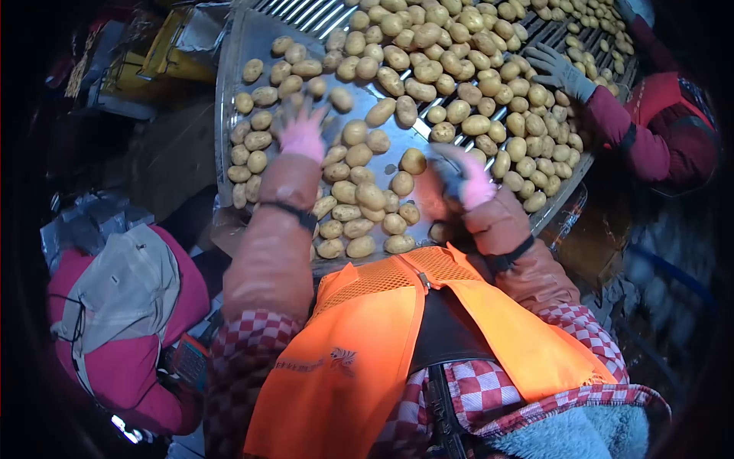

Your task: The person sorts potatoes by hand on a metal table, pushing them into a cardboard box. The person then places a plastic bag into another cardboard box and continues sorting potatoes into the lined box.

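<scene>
Yellow-brown potatoes (359, 157) lie spread over a metal sorting table (424, 141) in front of me. My left hand (302, 126), in a grey and pink glove, is over the potatoes on the left side, its fingers spread and smeared by motion. A blurred potato (341, 99) is just beyond its fingertips. On the right, my right hand (462, 174), gloved the same way, is held sideways over the table with fingers stretched to the left. One potato (414, 161) lies just left of those fingers, and I see none in its grasp.
Across the right side of the table, a co-worker's gloved hand (562, 70) reaches onto the potato heap (459, 61). Slatted bars (302, 14) form the far part. To my left is a person in a pink garment (115, 367). Yellow crates (164, 50) stand at far left.
</scene>
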The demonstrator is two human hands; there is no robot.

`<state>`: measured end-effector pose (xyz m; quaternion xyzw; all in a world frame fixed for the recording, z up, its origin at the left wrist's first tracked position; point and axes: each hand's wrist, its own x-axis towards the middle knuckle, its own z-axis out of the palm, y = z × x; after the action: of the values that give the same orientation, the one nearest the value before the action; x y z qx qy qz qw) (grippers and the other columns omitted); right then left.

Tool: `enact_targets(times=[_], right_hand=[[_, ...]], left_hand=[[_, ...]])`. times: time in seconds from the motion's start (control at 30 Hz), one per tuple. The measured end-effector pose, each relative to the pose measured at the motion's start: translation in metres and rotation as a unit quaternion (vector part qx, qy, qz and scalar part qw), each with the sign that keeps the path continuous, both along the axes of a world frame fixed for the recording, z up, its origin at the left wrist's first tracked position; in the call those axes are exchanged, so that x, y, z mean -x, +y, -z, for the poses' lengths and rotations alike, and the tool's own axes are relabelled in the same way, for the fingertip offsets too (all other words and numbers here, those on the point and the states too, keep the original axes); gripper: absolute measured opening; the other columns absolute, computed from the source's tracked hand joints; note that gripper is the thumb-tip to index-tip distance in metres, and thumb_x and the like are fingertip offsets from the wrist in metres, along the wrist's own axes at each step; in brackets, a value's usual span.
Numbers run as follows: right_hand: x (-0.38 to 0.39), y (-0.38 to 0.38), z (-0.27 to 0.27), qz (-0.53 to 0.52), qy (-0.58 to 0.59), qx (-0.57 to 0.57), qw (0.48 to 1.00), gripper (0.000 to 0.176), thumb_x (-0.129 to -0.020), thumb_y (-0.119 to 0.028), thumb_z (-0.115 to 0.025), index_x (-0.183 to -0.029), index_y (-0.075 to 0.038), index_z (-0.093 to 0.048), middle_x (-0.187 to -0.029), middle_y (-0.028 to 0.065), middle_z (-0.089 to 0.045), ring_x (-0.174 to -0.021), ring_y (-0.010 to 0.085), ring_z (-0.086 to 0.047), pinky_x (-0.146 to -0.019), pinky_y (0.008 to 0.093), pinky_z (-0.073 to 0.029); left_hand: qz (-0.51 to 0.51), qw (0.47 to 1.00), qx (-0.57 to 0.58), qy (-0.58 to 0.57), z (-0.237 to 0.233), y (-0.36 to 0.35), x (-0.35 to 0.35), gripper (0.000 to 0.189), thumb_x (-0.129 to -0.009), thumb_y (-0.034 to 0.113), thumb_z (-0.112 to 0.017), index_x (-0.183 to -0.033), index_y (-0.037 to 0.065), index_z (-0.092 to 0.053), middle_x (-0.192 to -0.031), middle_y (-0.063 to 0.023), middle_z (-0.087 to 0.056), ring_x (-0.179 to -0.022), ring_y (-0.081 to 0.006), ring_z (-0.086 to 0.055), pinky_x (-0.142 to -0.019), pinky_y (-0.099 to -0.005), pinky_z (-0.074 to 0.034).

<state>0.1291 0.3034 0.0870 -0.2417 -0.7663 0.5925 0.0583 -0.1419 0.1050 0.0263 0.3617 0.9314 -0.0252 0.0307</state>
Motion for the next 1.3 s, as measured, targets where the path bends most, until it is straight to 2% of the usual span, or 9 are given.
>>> enact_targets(times=[0.1, 0.17, 0.3, 0.43, 0.53, 0.77, 0.87, 1.1, 1.3], right_hand=[[-0.049, 0.033, 0.012, 0.234, -0.005, -0.06, 0.97, 0.033, -0.09, -0.007, -0.067, -0.123, -0.005, -0.064, -0.114, 0.0127, -0.067, -0.102, 0.0229, -0.064, -0.086, 0.0338, -0.053], [-0.084, 0.066, 0.04, 0.207, 0.054, -0.347, 0.913, 0.038, -0.087, -0.005, -0.069, -0.125, -0.004, -0.063, -0.118, 0.0171, -0.065, -0.104, 0.0292, -0.064, -0.088, 0.0362, -0.053], [-0.112, 0.046, 0.03, 0.091, -0.292, -0.412, 0.858, 0.07, -0.076, -0.03, -0.081, -0.138, -0.014, -0.054, -0.142, 0.0283, -0.042, -0.123, 0.0456, -0.049, -0.106, 0.0495, -0.042], [-0.075, 0.006, 0.046, 0.029, -0.271, -0.376, 0.886, 0.076, -0.078, -0.038, -0.076, -0.146, -0.019, -0.045, -0.142, 0.0315, -0.037, -0.128, 0.0494, -0.041, -0.108, 0.0527, -0.038], [-0.038, 0.005, 0.047, -0.03, -0.207, -0.322, 0.923, 0.063, -0.081, -0.03, -0.072, -0.138, -0.013, -0.051, -0.133, 0.0237, -0.049, -0.124, 0.0486, -0.043, -0.105, 0.0508, -0.041], [-0.007, -0.01, 0.046, 0.011, -0.027, 0.176, 0.984, 0.052, -0.093, -0.014, -0.064, -0.142, -0.003, -0.049, -0.133, 0.0137, -0.06, -0.125, 0.0212, -0.055, -0.104, 0.0322, -0.044], [-0.034, 0.023, 0.043, 0.053, -0.012, 0.021, 0.998, 0.047, -0.091, -0.011, -0.067, -0.136, -0.001, -0.055, -0.129, 0.0134, -0.063, -0.12, 0.0217, -0.058, -0.104, 0.0318, -0.045], [-0.085, 0.007, 0.014, 0.085, -0.091, 0.116, 0.985, 0.033, -0.093, -0.009, -0.067, -0.126, -0.004, -0.064, -0.116, 0.01, -0.069, -0.103, 0.0169, -0.066, -0.089, 0.0288, -0.051], [-0.068, -0.014, 0.022, -0.038, -0.065, -0.157, 0.985, 0.043, -0.087, -0.022, -0.072, -0.126, -0.008, -0.063, -0.115, 0.0179, -0.068, -0.108, 0.0288, -0.067, -0.092, 0.0367, -0.051]], left_hand=[[-0.021, 0.996, -0.077, -0.039, 0.007, -0.069, -0.018, 0.054, -0.09, 0.037, -0.065, -0.14, 0.023, -0.05, -0.147, -0.0071, -0.045, -0.142, -0.0342, -0.032, -0.112, -0.0619, -0.027], [-0.059, 0.995, -0.051, -0.062, 0.015, -0.114, -0.025, 0.052, -0.088, 0.03, -0.067, -0.137, 0.019, -0.053, -0.141, -0.0093, -0.051, -0.136, -0.0333, -0.041, -0.111, -0.0582, -0.03], [-0.201, 0.976, -0.068, -0.042, -0.008, -0.138, -0.072, 0.046, -0.079, 0.014, -0.068, -0.125, 0.013, -0.061, -0.129, -0.0106, -0.059, -0.126, -0.0325, -0.05, -0.108, -0.0521, -0.035], [0.017, 0.957, -0.288, -0.019, -0.019, -0.077, -0.119, 0.034, -0.076, 0.017, -0.069, -0.11, 0.011, -0.069, -0.11, -0.013, -0.066, -0.112, -0.035, -0.06, -0.101, -0.0491, -0.042], [0.18, 0.974, -0.131, -0.033, -0.011, -0.027, -0.137, 0.056, -0.079, 0.043, -0.072, -0.129, 0.021, -0.061, -0.14, -0.0147, -0.051, -0.134, -0.0339, -0.043, -0.108, -0.0638, -0.03], [0.033, 0.996, -0.039, -0.073, -0.019, -0.034, -0.082, 0.062, -0.083, 0.034, -0.069, -0.141, 0.034, -0.049, -0.152, -0.0092, -0.038, -0.145, -0.0294, -0.03, -0.113, -0.0652, -0.02], [0.021, 0.998, 0.026, -0.059, -0.003, -0.096, -0.097, 0.065, -0.082, 0.024, -0.068, -0.143, 0.036, -0.048, -0.15, -0.009, -0.041, -0.142, -0.0275, -0.034, -0.113, -0.0619, -0.022], [-0.151, 0.979, -0.05, -0.126, -0.032, -0.131, -0.138, 0.056, -0.07, 0.01, -0.066, -0.125, 0.024, -0.064, -0.125, -0.0092, -0.06, -0.13, -0.0289, -0.047, -0.112, -0.0502, -0.03], [0.147, 0.979, -0.047, -0.131, -0.023, -0.065, -0.162, 0.045, -0.076, 0.031, -0.071, -0.119, 0.02, -0.067, -0.137, -0.0114, -0.053, -0.133, -0.0315, -0.046, -0.11, -0.0503, -0.033]])
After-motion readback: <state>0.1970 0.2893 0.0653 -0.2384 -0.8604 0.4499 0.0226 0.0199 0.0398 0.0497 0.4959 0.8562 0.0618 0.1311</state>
